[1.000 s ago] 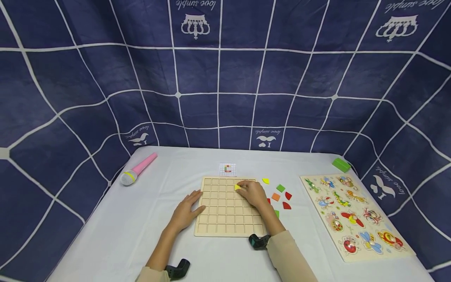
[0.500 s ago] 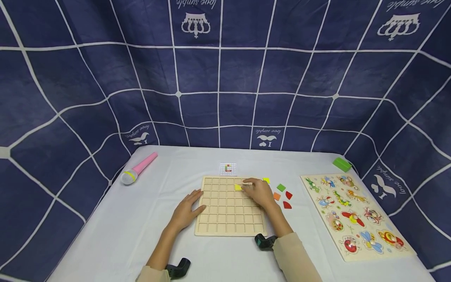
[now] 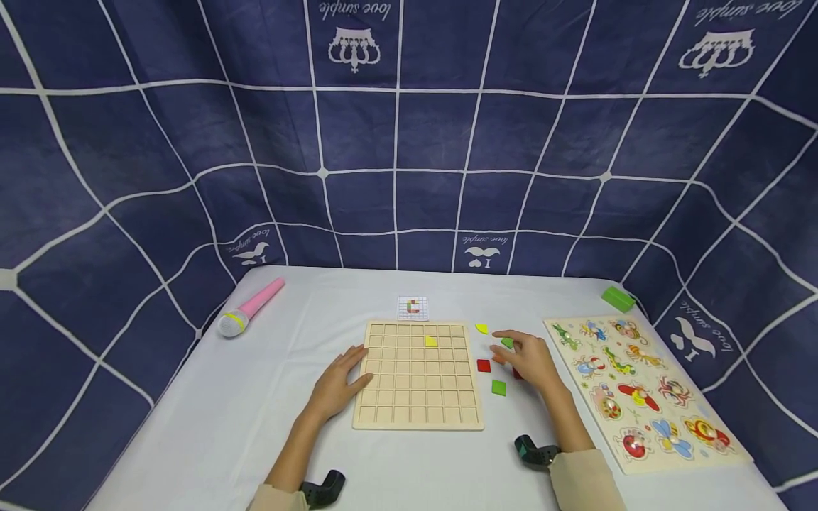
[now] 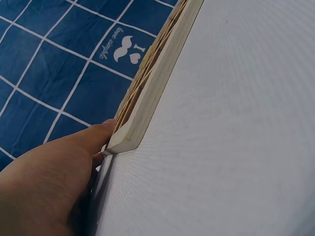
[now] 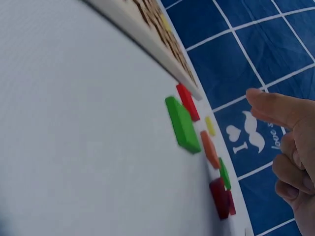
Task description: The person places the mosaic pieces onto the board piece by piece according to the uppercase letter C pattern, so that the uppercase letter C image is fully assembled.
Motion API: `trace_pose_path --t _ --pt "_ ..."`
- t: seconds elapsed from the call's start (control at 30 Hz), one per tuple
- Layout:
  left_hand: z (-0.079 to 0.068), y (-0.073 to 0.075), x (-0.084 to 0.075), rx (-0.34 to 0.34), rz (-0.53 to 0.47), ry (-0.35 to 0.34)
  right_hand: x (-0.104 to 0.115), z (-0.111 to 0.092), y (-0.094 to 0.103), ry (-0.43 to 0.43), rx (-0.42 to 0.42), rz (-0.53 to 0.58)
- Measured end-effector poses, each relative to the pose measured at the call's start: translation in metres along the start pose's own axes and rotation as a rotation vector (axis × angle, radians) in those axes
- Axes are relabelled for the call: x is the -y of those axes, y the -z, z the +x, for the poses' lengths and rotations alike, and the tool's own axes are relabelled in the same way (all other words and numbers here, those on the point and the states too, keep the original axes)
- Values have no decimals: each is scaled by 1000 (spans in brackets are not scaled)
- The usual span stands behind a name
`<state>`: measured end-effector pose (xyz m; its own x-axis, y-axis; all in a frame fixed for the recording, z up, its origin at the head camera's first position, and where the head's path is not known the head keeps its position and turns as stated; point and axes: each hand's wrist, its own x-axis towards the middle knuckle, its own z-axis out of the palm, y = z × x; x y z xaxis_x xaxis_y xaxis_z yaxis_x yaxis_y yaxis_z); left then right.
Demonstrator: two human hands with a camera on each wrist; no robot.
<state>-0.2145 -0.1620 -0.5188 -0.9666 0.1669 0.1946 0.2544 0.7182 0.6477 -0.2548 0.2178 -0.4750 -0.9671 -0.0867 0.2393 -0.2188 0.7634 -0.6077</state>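
Observation:
A wooden grid board (image 3: 418,383) lies in the middle of the table, with one yellow tile (image 3: 431,341) in its upper part. My left hand (image 3: 337,383) rests at the board's left edge, fingers extended; its wrist view shows fingers at the board's corner (image 4: 129,138). My right hand (image 3: 532,363) hovers over the loose tiles to the right, holding nothing. In its wrist view one finger points out and others are bent. Near it lie a red square tile (image 3: 483,365), a green square tile (image 3: 499,387), a yellow rounded tile (image 3: 482,328) and an orange tile (image 5: 209,149), partly covered in the head view.
A small pattern card (image 3: 412,308) lies behind the board. At the right is an insect puzzle board (image 3: 629,376), with a green block (image 3: 618,299) behind it. A pink toy microphone (image 3: 252,306) lies back left. A blue gridded curtain (image 3: 409,142) encloses the table.
My right hand has let go of the yellow tile, leaving it on the board, and moved right over the loose tiles. The left hand has stayed at the board's edge.

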Motion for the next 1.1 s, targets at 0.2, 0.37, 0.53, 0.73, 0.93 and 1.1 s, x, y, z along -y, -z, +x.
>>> trace_pose_path --t 0.2,0.37,0.53,0.73,0.93,1.1 --pt "1 0 1 -2 9 -9 -13 -12 -2 45 53 35" --pt "2 -1 0 6 13 -3 -19 -17 -11 35 111 39" --pt "1 -2 0 10 10 7 -18 -18 -16 58 125 18" --pt "1 -1 -2 4 5 -3 -17 -16 -18 44 123 -18" --pt "0 -1 -1 5 14 5 -5 -9 -16 78 58 -3" --pt "0 -2 1 -6 16 2 16 5 -19 145 3 -9"
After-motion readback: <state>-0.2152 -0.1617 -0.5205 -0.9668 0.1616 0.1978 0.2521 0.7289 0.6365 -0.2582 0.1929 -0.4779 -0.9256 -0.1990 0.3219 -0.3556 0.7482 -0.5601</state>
